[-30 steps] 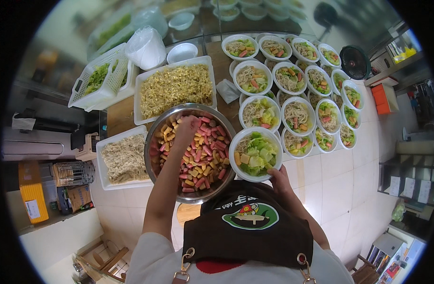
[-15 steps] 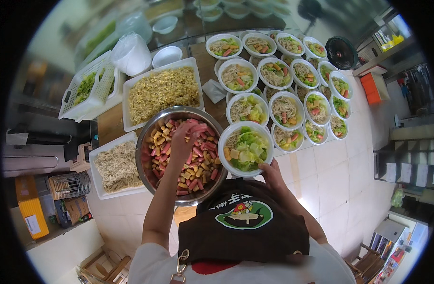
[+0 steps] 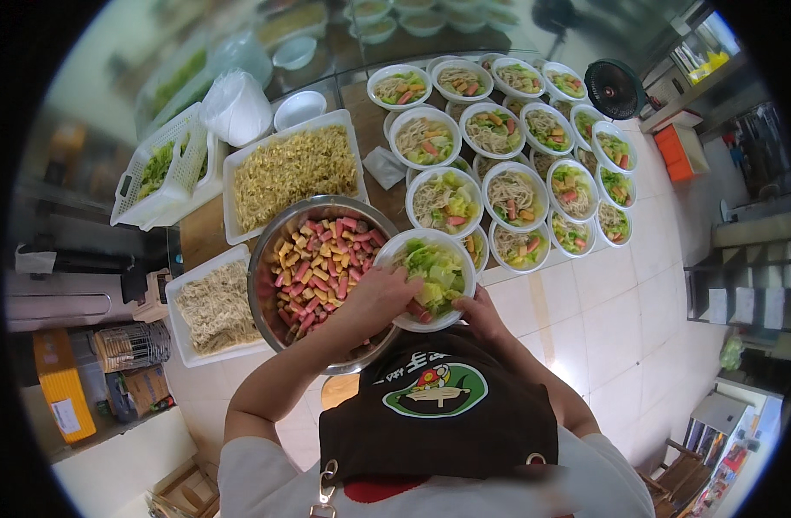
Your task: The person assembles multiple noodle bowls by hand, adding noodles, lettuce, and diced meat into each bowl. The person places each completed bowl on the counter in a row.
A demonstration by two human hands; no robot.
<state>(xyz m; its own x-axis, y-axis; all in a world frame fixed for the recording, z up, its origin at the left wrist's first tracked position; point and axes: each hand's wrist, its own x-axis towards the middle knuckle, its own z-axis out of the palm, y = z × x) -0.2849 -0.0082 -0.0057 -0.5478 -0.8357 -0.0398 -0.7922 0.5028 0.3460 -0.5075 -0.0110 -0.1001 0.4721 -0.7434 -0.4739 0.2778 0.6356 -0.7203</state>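
Our left hand [image 3: 374,302] has come out of the metal bowl [image 3: 274,250] of red and yellow pieces and now sits cupped over the rim of the white bowl [image 3: 404,246] of greens, so another portion seems to be going in. Our right hand [image 3: 480,312] still grips that bowl from beneath, just above the surface [image 3: 201,233]. We cannot tell what the left fingers hold; the right fingers are largely hidden.

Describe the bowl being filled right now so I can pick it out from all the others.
Find the big steel bowl of pink and yellow pieces. The white bowl overlaps its right rim, held by the right hand, with the left hand over it. Unlike its neighbours, it is lifted off the counter.
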